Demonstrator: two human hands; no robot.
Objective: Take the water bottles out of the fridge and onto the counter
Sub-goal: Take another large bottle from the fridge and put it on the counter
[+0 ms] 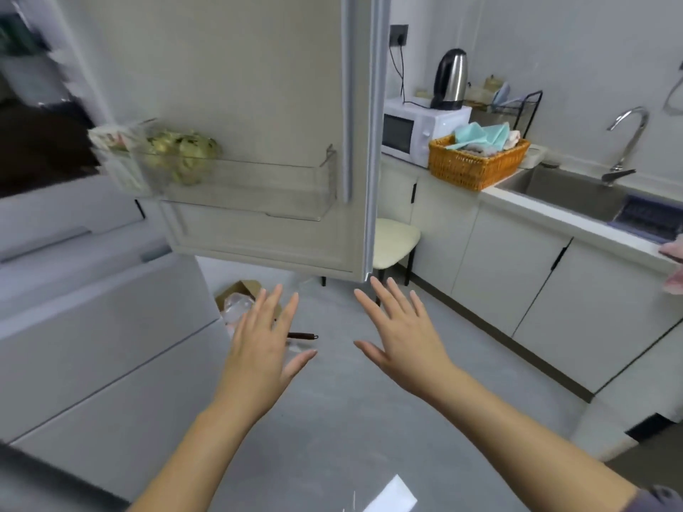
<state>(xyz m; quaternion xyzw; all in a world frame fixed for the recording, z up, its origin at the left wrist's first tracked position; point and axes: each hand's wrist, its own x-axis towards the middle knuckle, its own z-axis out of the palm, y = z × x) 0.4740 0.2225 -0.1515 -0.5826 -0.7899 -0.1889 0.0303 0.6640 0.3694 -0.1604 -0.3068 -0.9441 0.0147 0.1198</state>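
The fridge door (258, 105) stands swung open ahead of me, its inner side facing me. A clear door shelf (288, 182) holds greenish produce (181, 153) at its left end; I see no water bottles in it. The dark fridge interior (40, 142) shows at far left, blurred. My left hand (262, 349) and my right hand (403, 334) hover palms down below the door, fingers spread, holding nothing. The white counter (576, 219) runs along the right wall.
On the counter stand a microwave (421, 134) with a kettle (449, 79) on top, an orange basket (476, 164) of cloths and a sink (569, 190) with a tap. A cream stool (393, 238) stands behind the door. A cardboard box (240, 293) lies on the floor.
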